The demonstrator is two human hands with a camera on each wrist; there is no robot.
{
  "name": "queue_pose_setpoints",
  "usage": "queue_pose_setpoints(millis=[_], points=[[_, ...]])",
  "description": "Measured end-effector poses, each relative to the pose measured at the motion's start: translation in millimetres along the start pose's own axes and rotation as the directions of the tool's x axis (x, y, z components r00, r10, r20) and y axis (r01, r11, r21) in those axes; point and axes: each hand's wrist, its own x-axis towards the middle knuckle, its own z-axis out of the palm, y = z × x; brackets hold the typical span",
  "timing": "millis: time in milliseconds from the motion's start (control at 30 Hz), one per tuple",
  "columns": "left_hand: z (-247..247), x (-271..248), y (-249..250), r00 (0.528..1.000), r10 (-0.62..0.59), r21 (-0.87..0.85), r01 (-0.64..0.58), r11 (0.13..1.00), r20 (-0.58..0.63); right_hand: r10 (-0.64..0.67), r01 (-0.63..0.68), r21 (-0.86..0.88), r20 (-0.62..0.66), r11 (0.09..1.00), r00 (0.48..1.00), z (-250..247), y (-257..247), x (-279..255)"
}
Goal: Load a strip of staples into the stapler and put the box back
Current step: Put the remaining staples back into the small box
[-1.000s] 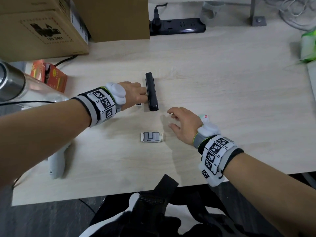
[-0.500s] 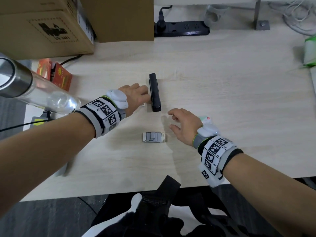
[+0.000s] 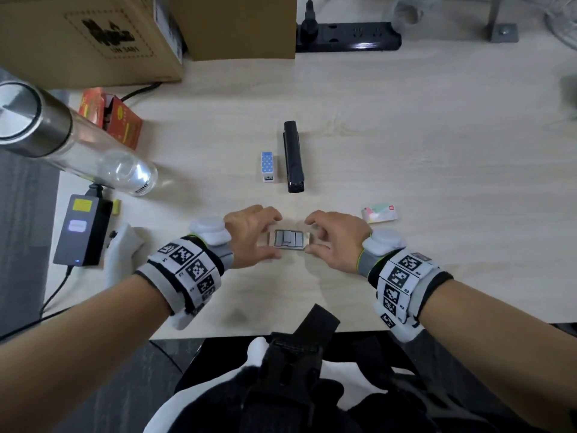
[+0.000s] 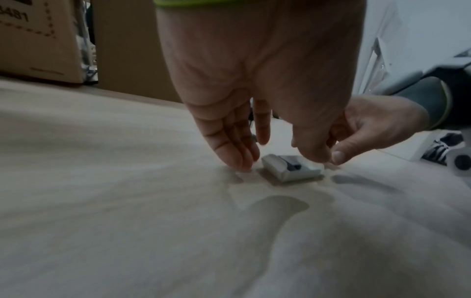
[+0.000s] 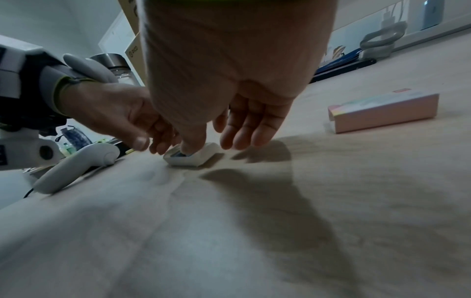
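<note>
An open white tray of staple strips (image 3: pixel 288 239) lies on the desk near the front edge. My left hand (image 3: pixel 274 235) brackets its left end with fairly straight fingers. In the left wrist view a small gap shows between the fingertips (image 4: pixel 242 161) and the tray (image 4: pixel 285 168). My right hand (image 3: pixel 310 235) brackets the right end. Its thumb (image 5: pixel 191 148) touches the tray (image 5: pixel 193 158) from above, with the fingers straight behind it. The black stapler (image 3: pixel 293 156) lies closed farther back. A blue dotted box sleeve (image 3: pixel 268 166) lies just left of the stapler.
A pink box (image 3: pixel 379 213) lies right of my right hand. A glass bottle with a steel cap (image 3: pixel 71 142), a red carton (image 3: pixel 115 118), a black adapter (image 3: pixel 82 229) and a white controller (image 3: pixel 123 254) crowd the left. Cardboard boxes (image 3: pixel 87 35) and a power strip (image 3: pixel 348 40) line the back.
My left hand has come back from beside the stapler, leaving the blue sleeve there, and now sits at the tray's left end. My right hand has moved in to the tray's right end.
</note>
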Motion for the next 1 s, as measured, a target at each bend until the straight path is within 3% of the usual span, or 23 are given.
queue_pose_setpoints(millis=[167,333,433,633,767,900,1000], points=[[17,1,10,0.995,-0.066,0.056,0.062,0.997,0.076,0.002,-0.003,0.026,0.041,1.0,0.999,6,-8,1],[20,10,17,0.996,-0.075,0.07,0.072,0.995,0.043,0.025,-0.026,0.075,0.018,0.997,1.0,8,-12,1],[19,12,19,0.999,-0.048,0.05,0.048,0.998,0.002,0.044,-0.044,0.09,0.008,0.995,0.999,5,-9,-2],[11,28,38,0.997,-0.018,-0.059,0.013,0.998,-0.076,0.082,-0.064,0.132,-0.13,0.989,0.988,-6,8,-8],[10,48,71,0.992,0.046,-0.097,-0.057,0.994,-0.12,0.155,-0.128,0.163,-0.17,0.978,0.973,-24,21,-22],[18,64,99,0.986,0.123,-0.152,-0.14,0.979,-0.114,0.218,-0.197,0.126,-0.188,0.972,0.958,-43,38,-36],[25,76,109,0.99,0.09,-0.185,-0.11,0.977,-0.112,0.271,-0.24,0.15,-0.239,0.959,0.932,-56,56,-48]])
